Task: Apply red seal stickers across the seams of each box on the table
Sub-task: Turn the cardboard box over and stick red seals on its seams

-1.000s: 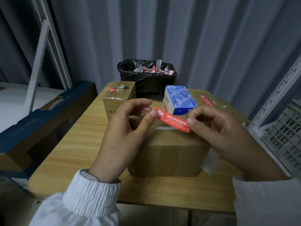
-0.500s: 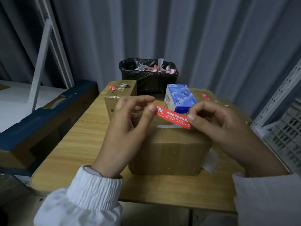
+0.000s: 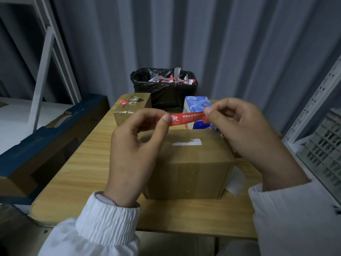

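Red sticker [image 3: 186, 119], a thin strip with white lettering, hangs stretched level in the air above the far edge of the big cardboard box [image 3: 188, 163]; your left hand [image 3: 136, 154] pinches its left end and your right hand [image 3: 245, 133] its right end, hands apart. It looks light, limp and tacky, likely to curl onto itself; hold it taut by the very ends only. The small box [image 3: 132, 106] behind already carries a red sticker.

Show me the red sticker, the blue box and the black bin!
red sticker [image 3: 186, 119]: head view, middle of the strip.
blue box [image 3: 196, 103]: head view, its top face.
black bin [image 3: 163, 94]: head view, front of the bag.
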